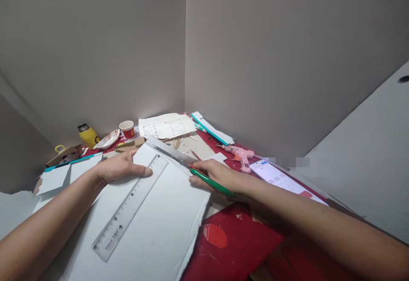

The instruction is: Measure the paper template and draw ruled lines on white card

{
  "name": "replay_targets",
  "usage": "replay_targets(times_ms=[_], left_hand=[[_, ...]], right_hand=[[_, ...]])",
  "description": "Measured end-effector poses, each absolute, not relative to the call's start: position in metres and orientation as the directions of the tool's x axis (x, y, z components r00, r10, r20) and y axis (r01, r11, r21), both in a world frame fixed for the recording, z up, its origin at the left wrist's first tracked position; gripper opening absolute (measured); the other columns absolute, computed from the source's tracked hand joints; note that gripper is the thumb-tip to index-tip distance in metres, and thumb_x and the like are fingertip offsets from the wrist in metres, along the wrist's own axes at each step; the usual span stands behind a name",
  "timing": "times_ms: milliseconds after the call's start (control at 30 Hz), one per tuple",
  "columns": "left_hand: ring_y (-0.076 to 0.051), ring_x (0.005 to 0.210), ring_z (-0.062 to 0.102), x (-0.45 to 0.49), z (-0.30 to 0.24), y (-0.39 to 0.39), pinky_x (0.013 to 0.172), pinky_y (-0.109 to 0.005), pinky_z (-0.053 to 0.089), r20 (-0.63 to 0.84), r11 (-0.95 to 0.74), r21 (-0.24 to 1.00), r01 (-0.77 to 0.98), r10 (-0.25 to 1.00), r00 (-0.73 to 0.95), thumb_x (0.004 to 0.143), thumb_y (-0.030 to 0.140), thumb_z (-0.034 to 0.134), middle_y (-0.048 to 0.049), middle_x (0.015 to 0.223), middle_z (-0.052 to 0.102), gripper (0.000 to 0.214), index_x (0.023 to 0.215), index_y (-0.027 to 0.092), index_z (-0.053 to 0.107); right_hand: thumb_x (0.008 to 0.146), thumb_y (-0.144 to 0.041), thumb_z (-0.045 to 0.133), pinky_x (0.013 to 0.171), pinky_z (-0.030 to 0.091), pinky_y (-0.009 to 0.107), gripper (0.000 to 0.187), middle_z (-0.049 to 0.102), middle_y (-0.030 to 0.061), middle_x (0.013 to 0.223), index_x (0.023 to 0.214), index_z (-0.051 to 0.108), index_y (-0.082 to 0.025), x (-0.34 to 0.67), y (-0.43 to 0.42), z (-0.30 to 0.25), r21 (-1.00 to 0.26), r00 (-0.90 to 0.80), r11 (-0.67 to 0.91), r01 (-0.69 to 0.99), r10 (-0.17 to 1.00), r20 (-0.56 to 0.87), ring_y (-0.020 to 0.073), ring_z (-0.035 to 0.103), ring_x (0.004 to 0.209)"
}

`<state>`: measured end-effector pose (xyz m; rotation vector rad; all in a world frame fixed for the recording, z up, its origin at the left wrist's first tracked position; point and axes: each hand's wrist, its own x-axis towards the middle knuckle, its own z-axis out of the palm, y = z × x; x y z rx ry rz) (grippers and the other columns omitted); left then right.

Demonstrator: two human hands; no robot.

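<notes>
Nearest you, the white board (169,217) spreads below the fingers of both hands, and the clear ruler (128,210) lies aslant on it, running back toward you from just beside your left thumb's tip. Right of the board, below your right fingers, the red table cover (246,234) shows.

Your left hand (123,166) looks clamped on the board's left edge, thumb on top and lapping the ruler's side near its far end; the other fingers are mostly hidden beneath, so you cannot tell how firmly they grip. Your right hand (217,174) is closed around the green handles of the scissors (212,182), whose blades reach away from those fingers across the board's far right edge. How wide the blades stand is not clear.

The step in hand appears to be trimming that edge. The next move probably calls for a firm left hold, blades lined up with the edge, and the ruler held from sliding.

Right of your right fingers lie the glue gun (244,157) and, nearer your forearm, the phone (284,183). Beyond your left fingers stand the paper cup (128,131) and the yellow bottle (87,136); ahead, between both hands, lies the drawn sheet (164,126).
</notes>
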<state>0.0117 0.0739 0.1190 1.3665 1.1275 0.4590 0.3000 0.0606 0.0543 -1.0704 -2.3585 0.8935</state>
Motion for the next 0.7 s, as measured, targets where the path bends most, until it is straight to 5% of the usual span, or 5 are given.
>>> replay_targets(times_ms=[133, 400, 533, 700], left_hand=[[-0.018, 0.075, 0.070, 0.016, 0.114, 0.078, 0.070, -0.030, 0.056, -0.346, 0.201, 0.929, 0.312, 0.774, 0.531, 0.062, 0.027, 0.087, -0.0036, 0.089, 0.075, 0.043, 0.096, 0.018, 0.063], [-0.018, 0.076, 0.069, 0.019, 0.097, 0.088, 0.072, -0.030, 0.056, -0.339, 0.184, 0.933, 0.309, 0.740, 0.581, 0.064, 0.028, 0.086, -0.0037, 0.090, 0.074, 0.041, 0.097, 0.017, 0.064], [-0.019, 0.077, 0.070, 0.028, 0.095, 0.095, 0.072, -0.030, 0.057, -0.345, 0.181, 0.930, 0.321, 0.734, 0.586, 0.061, 0.024, 0.088, -0.0043, 0.091, 0.075, 0.045, 0.099, 0.016, 0.066], [-0.021, 0.072, 0.073, -0.020, 0.129, 0.105, 0.072, -0.033, 0.060, -0.274, 0.147, 0.932, 0.332, 0.886, 0.375, 0.068, 0.029, 0.084, -0.0061, 0.088, 0.078, 0.051, 0.114, 0.021, 0.066]], right_hand=[[0.091, -0.057, 0.047, 0.066, 0.040, 0.029, 0.040, 0.054, 0.0024, 0.078, 0.080, 0.052, -0.019, 0.296, 0.063, 0.071, -0.653, -0.647, 0.558, 0.512, 0.751, 0.135, 0.0169, 0.050, 0.072], [0.075, -0.074, 0.057, 0.050, 0.027, 0.024, 0.058, 0.037, -0.0041, 0.059, 0.062, 0.045, -0.019, 0.291, 0.059, 0.062, -0.855, -0.544, 0.241, 0.460, 0.837, -0.057, 0.0103, 0.036, 0.056], [0.070, -0.078, 0.057, 0.044, 0.024, 0.023, 0.061, 0.034, -0.0063, 0.049, 0.058, 0.042, -0.021, 0.289, 0.064, 0.063, -0.881, -0.411, 0.161, 0.444, 0.911, -0.040, 0.0082, 0.033, 0.046], [0.079, -0.080, 0.044, 0.041, 0.031, 0.026, 0.059, 0.036, -0.0068, 0.041, 0.069, 0.049, -0.022, 0.316, 0.075, 0.072, -0.848, -0.177, 0.068, 0.525, 0.984, -0.030, 0.0117, 0.037, 0.036]])
